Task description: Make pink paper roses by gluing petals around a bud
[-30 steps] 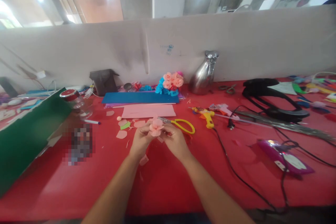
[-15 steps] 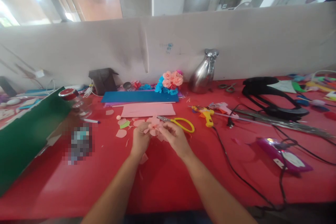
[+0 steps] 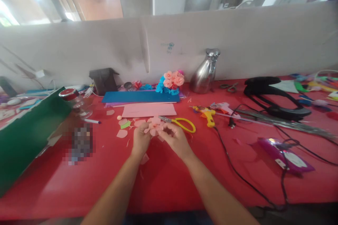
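Observation:
A pink paper flower (image 3: 155, 126) with spread petals is held between my two hands, low over the red table. My left hand (image 3: 141, 139) grips its left side, fingers closed. My right hand (image 3: 175, 139) pinches the petals on its right side. Yellow-handled scissors (image 3: 185, 125) lie just beyond my right hand, blades pointing left. Around my left hand lie cut pink petal pieces (image 3: 121, 133) and a light green piece (image 3: 126, 124). Behind the flower rests a pink paper sheet (image 3: 149, 110).
Blue sheets (image 3: 126, 97), a bunch of paper flowers (image 3: 173, 79) and a steel jug (image 3: 206, 72) stand at the back. To the right are a yellow glue gun (image 3: 210, 117), its trailing cord and a purple box (image 3: 286, 156). At left stand a jar (image 3: 79, 103) and a green board (image 3: 29, 140).
The pink flower has turned so its petals show more openly towards me. My right fingers have shifted slightly down along its right edge. Everything else on the table stays in place.

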Demonstrator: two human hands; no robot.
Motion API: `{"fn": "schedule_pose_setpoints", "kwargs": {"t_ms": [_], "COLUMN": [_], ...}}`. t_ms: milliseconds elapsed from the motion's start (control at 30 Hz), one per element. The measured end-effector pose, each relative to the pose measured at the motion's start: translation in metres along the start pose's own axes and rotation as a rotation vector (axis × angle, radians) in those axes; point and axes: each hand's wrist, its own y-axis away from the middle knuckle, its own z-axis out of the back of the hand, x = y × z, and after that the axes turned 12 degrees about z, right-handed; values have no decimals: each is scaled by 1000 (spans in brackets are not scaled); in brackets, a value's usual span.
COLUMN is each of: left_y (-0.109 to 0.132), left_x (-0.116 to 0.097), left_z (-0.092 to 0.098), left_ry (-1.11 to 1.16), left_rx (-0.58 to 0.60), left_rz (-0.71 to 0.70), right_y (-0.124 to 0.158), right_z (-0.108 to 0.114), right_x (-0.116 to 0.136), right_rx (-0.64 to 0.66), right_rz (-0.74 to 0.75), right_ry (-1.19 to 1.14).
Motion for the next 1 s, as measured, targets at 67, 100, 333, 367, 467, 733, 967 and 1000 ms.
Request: {"fn": "schedule_pose_setpoints", "kwargs": {"t_ms": [67, 100, 333, 367, 467, 733, 967, 1000], "left_y": [1, 1, -2, -2, -2, -3, -2, -2], "left_x": [-2, -2, 4, 4, 4, 5, 2, 2], "left_z": [-1, -1, 0, 0, 0, 1, 1, 1], "left_ry": [-2, -6, 6, 8, 23, 39, 22, 15], "left_rx": [-2, -5, -12, -12, -10, 16, 14, 10], "left_rz": [9, 8, -13, -8, 13, 24, 21, 18], "right_y": [0, 0, -2, -2, -1, 0, 1, 1], "right_z": [1, 1, 0, -1, -3, -5, -1, -1], "right_x": [0, 0, -2, -3, -3, 0, 5, 6], "right_rx": [-9, -16, -78, -84, -86, -81, -72, -79], "right_rz": [2, 4, -19, -27, -45, -99, -82, -65], "right_ry": [-8, -15, -48, -57, -94, -264, -206, -197]}}
